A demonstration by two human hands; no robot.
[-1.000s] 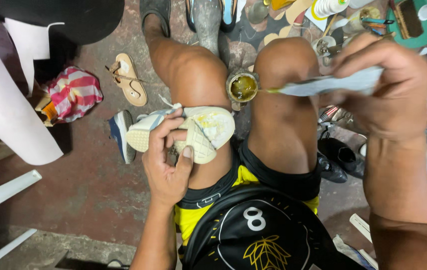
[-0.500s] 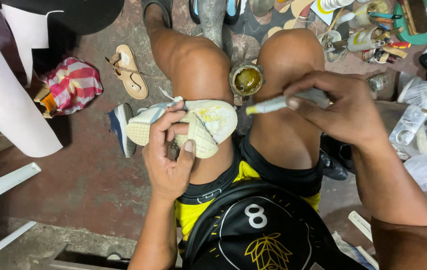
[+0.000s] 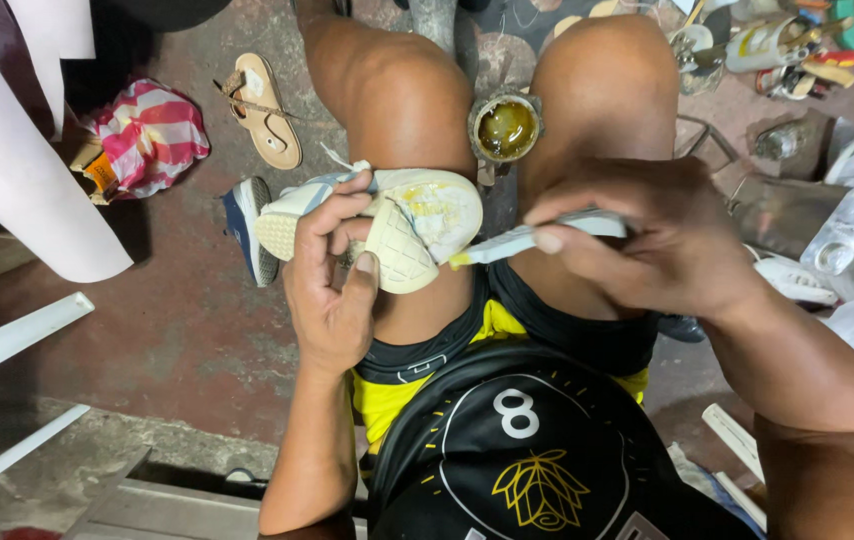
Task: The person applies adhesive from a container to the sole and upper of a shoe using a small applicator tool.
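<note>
While the left hand (image 3: 332, 290) has its fingers clamped round the shoe (image 3: 387, 225) on the thigh, sole up, the right hand (image 3: 652, 240) pinches a brush (image 3: 522, 238) at the sole's edge, so I'd spread that yellow glue thin, reloading from the tin (image 3: 505, 127) between the knees.

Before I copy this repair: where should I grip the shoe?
Grip the shoe around its middle from the left side, as the left hand does: sole turned up and the glue-smeared heel end left bare for the brush.
</note>
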